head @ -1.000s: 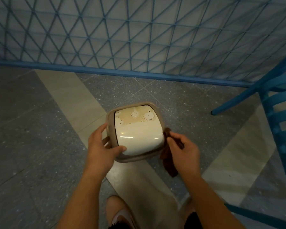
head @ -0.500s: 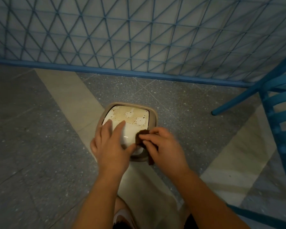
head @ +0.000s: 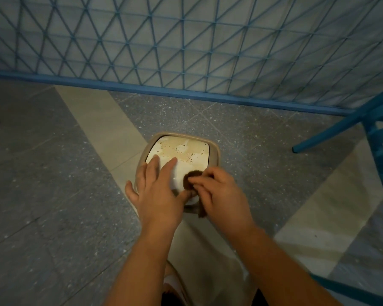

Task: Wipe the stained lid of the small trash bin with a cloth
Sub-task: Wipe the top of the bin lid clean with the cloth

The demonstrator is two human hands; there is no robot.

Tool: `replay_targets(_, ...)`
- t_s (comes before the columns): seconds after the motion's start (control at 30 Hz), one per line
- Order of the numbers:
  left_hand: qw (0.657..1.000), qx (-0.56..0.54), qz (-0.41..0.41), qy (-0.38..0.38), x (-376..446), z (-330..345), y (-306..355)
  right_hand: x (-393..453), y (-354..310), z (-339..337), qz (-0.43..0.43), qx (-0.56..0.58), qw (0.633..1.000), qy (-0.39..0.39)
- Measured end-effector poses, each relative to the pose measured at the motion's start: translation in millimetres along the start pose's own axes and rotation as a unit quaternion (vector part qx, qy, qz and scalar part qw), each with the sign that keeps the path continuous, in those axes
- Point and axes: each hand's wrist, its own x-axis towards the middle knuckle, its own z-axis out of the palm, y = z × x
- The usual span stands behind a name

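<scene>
A small beige trash bin (head: pixel 216 151) stands on the floor below me. Its white lid (head: pixel 192 165) carries a brown stain (head: pixel 181 151) across the far half. My left hand (head: pixel 157 191) lies flat on the near left part of the lid, fingers straight and spread. My right hand (head: pixel 219 193) pinches a dark brown cloth (head: pixel 191 180) and holds it against the near right part of the lid. A corner of the cloth hangs down below that hand. The near edge of the lid is hidden by both hands.
A blue triangular-mesh fence (head: pixel 186 51) with a blue base rail runs across the back. A blue chair (head: pixel 380 146) stands at the right, one leg reaching toward the bin. The floor is grey speckled tile with a beige strip (head: pixel 102 129). My foot (head: pixel 175 283) shows at the bottom.
My left hand moved from the bin's side onto the lid and now lies flat. My right hand brought the cloth from beside the bin onto the lid.
</scene>
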Motion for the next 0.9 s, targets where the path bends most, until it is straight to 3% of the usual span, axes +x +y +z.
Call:
replay_targets(0.13, 1.0, 0.009, 0.003, -0.006, -1.2, -0.9, 0.7, 51.9, 8.8, -5.9, 0.068, -0.053, 0.996, 0.002)
replay_targets(0.3, 1.0, 0.004, 0.003, -0.02, 0.5, -4.0, 1.1, 91.5, 28.7, -11.1, 0.156, -0.045, 0.985, -0.059)
replay_targets(0.5, 1.0, -0.007, 0.006, -0.023, -2.6, -18.2, -4.0, 54.4, 36.3, -14.3, 0.157, -0.023, 0.987, -0.03)
replay_targets(0.67, 0.992, -0.012, 0.031, -0.122, -2.5, -21.9, -7.4, -7.1, 28.3, 3.4, 0.176, 0.028, 0.981, 0.075)
replay_targets(0.73, 0.991, -0.017, 0.036, -0.127, -2.2, -20.4, -5.2, -25.9, 17.6, 12.9, 0.138, 0.049, 0.984, 0.101)
replay_targets(0.83, 0.991, -0.035, 0.032, -0.127, 0.3, -19.6, -5.3, -43.9, 7.6, 20.3, 0.055, 0.039, 0.995, 0.072)
replay_targets(0.9, 0.99, -0.042, 0.032, -0.132, 0.6, -19.4, -5.4, -43.0, 16.0, 18.9, 0.065, 0.057, 0.994, 0.071)
